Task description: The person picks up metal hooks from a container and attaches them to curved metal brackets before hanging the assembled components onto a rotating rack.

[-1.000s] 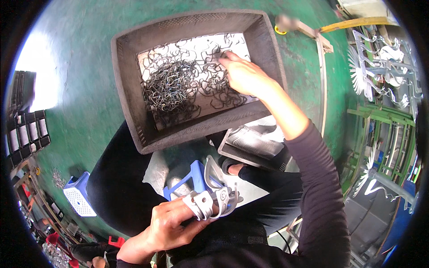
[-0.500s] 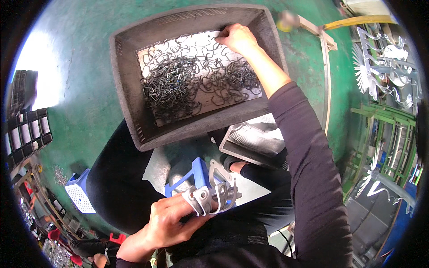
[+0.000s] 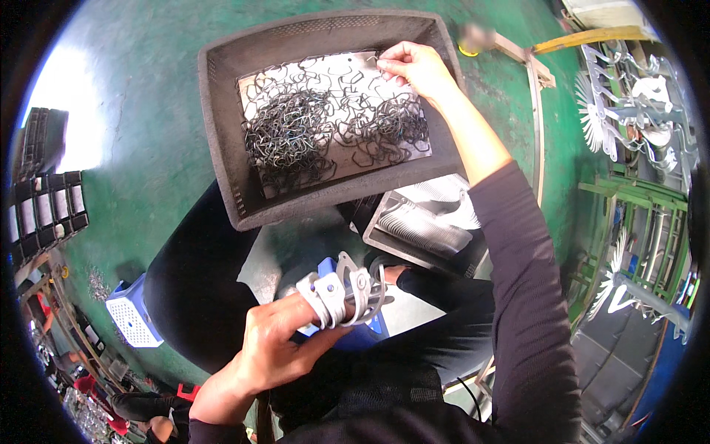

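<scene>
My left hand point(image 3: 277, 344) is closed around several curved, silver-grey metal brackets point(image 3: 334, 291) with round holes, held bunched together above my lap. At the far right inside the dark grey crate point(image 3: 222, 133), my right hand point(image 3: 420, 70) pinches with thumb and forefinger. A thin bent wire hook point(image 3: 372, 59) shows at its fingertips, partly hidden by them. Below it, many dark wire hooks point(image 3: 285, 133) lie on a pale sheet in the crate, heaped thickly at the left and scattered elsewhere.
A second crate with stacked curved metal plates point(image 3: 425, 226) stands beyond my right leg. Blue plastic stools point(image 3: 135, 314) are at the left and below my left hand. Wooden bars point(image 3: 536, 111) and green racks point(image 3: 636, 196) with metal parts stand at the right.
My right hand has lifted slightly and moved right, away from the sheet, with its fingers in a pinch. The left hand has turned the brackets a little and shifted left.
</scene>
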Motion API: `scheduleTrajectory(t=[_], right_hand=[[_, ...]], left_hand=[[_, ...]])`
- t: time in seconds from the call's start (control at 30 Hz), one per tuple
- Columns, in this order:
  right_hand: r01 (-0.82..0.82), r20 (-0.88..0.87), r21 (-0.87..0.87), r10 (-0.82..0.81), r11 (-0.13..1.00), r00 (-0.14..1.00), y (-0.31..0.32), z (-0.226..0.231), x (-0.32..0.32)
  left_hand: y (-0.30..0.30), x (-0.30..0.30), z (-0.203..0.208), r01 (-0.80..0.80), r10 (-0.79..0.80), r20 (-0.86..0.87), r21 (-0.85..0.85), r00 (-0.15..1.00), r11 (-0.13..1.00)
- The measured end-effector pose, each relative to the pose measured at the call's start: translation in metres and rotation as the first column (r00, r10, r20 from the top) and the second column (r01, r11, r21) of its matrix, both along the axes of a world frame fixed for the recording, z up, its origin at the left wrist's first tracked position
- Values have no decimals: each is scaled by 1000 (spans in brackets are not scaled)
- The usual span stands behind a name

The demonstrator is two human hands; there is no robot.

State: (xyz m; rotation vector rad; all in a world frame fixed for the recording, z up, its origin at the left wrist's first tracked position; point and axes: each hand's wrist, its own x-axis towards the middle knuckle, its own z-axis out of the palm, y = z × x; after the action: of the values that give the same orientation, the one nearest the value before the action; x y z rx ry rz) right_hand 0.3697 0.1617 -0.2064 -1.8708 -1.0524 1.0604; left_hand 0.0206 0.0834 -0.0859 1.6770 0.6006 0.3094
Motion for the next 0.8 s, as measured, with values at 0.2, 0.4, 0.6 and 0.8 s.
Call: scheduleTrajectory(t=[0.2, 0.4, 0.6, 0.8], right_hand=[[154, -368, 125, -99, 980, 925, -69, 66, -36], [242, -515, 213, -102, 947, 851, -153, 132, -104], [328, -502, 181, -200, 927, 841, -186, 146, -133], [288, -518, 138, -179, 948, 836, -199, 149, -133]], left_hand=[[-7, 6, 4, -14, 17, -41, 80, 999, 997], [-21, 5, -6, -119, 126, 72, -95, 989, 988], [-26, 8, -9, -93, 104, 134, -82, 985, 992], [-31, 5, -11, -59, 64, 83, -68, 994, 996]])
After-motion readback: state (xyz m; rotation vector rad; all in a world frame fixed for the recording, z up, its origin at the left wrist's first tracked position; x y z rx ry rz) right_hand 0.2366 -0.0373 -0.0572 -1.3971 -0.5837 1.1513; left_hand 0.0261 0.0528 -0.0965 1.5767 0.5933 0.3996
